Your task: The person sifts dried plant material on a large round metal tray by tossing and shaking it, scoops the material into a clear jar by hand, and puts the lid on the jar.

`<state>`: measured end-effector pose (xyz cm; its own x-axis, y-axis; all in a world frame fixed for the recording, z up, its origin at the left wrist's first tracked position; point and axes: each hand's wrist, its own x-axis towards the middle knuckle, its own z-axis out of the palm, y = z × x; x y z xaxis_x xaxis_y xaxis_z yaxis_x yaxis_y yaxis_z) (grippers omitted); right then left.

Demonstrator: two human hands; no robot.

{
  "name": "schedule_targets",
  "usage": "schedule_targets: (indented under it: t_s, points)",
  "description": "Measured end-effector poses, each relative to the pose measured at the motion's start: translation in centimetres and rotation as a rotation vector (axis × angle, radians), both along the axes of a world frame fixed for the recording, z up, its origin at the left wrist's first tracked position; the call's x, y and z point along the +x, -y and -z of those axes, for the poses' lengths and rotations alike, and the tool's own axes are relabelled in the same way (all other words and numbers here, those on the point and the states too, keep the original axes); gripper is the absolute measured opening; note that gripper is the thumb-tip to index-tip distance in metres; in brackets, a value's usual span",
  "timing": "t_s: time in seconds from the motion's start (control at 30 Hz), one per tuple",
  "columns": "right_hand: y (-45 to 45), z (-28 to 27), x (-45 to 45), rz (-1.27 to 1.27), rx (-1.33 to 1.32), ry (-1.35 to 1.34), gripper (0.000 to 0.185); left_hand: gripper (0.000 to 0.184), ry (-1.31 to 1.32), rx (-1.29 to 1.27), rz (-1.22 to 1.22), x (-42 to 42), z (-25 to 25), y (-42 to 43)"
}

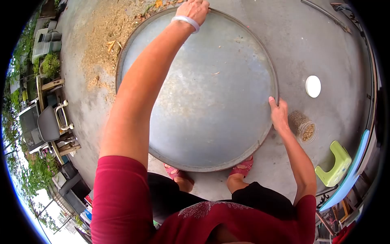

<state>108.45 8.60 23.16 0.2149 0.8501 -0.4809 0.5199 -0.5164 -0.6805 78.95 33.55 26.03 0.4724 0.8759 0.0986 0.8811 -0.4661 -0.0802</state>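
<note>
A large round metal tray [211,140] with a raised rim fills the middle of the view, above my feet in red sandals. Only a few small bits lie on its grey surface. My left hand [193,11], with a pale bangle at the wrist, is closed on the far rim at the top. At the right rim, my right hand [279,114] grips the edge with the thumb on the upper side. Just beside that hand, a clear plastic jar [302,126] of brownish grains stands on the floor without a lid.
A white round lid [313,86] lies on the concrete floor to the right. Lower right is a green plastic stool [335,166]. Husks or chaff [101,53] are scattered at upper left. A grey chair [49,123] and plants line the left side. A metal bar [327,15] lies upper right.
</note>
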Motion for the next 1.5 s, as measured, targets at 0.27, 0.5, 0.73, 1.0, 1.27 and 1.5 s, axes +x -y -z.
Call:
schedule_targets:
  t_s: [0.27, 0.5, 0.73, 1.0, 1.27, 1.5]
  points:
    - [0.5, 3.2, 0.8, 0.046, 0.037, -0.091, 0.027, 0.053, 0.081, -0.074, -0.579, -20.8, 3.0, 21.6]
    - [-0.7, 3.5, 0.1, 0.171, -0.041, -0.145, 0.029, 0.083, 0.279, -0.966, -1.738, -28.9, 9.5, 43.7]
    - [-1.1, 1.4, -0.9, 0.158, 0.107, 0.098, 0.033, 0.05, 1.082, -0.911, -1.643, -24.4, 10.7, 49.1]
    - [-0.3, -1.4, -0.9, 0.109, 0.127, 0.139, 0.037, 0.029, 0.91, -0.495, -1.376, -26.1, 7.3, 48.4]
    - [0.9, 3.3, -0.5, 0.379, -0.087, -0.266, 0.052, 0.016, 1.019, -0.205, -1.103, -25.2, -16.6, 34.0]
    - [-0.9, 1.0, -5.4, 0.366, -0.024, -0.449, 0.062, 0.011, 0.868, -0.132, -0.799, -34.1, -19.6, 33.1]
